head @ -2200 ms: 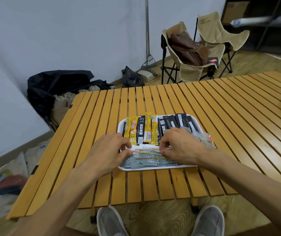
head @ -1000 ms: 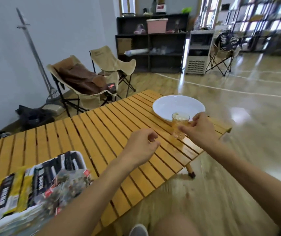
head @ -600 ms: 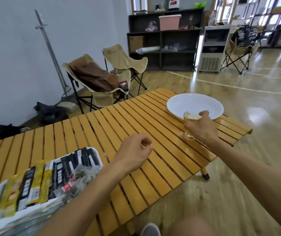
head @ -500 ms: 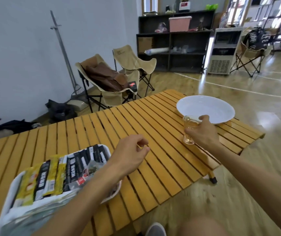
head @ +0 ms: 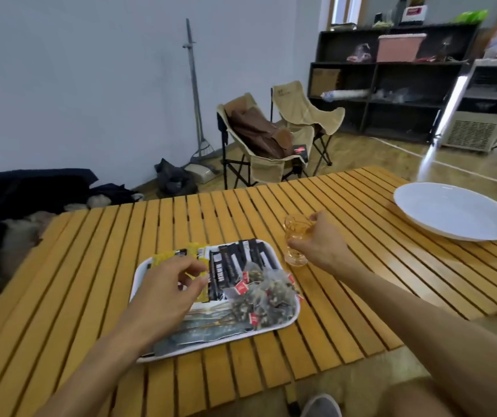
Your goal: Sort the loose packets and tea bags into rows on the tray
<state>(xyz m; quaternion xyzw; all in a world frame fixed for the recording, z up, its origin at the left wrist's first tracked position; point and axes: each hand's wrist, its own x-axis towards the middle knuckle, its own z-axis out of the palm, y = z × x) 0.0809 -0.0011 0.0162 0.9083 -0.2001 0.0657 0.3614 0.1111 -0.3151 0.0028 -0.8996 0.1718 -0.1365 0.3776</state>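
Observation:
A white tray (head: 289, 322) lies on the slatted wooden table. It holds yellow stick packets (head: 194, 251), black stick packets (head: 235, 261), grey flat packets (head: 208, 325) along its near edge and a heap of mesh tea bags (head: 263, 293) with red tags at its right. My left hand (head: 167, 291) hovers over the tray's left half, fingers loosely curled, holding nothing. My right hand (head: 316, 243) grips a small glass (head: 295, 236) of amber liquid just right of the tray's far corner, its foot close to the table.
A large white bowl (head: 455, 210) sits at the table's far right. Two folding chairs (head: 271, 136) stand beyond the table, dark shelving (head: 391, 82) behind them. Dark bags (head: 30, 191) lie on the floor at the left. My shoe (head: 321, 406) shows below the table edge.
My right hand took the glass beside the white bowl and carried it left to the tray. My left hand came back over the tray. The view swung back toward the tray.

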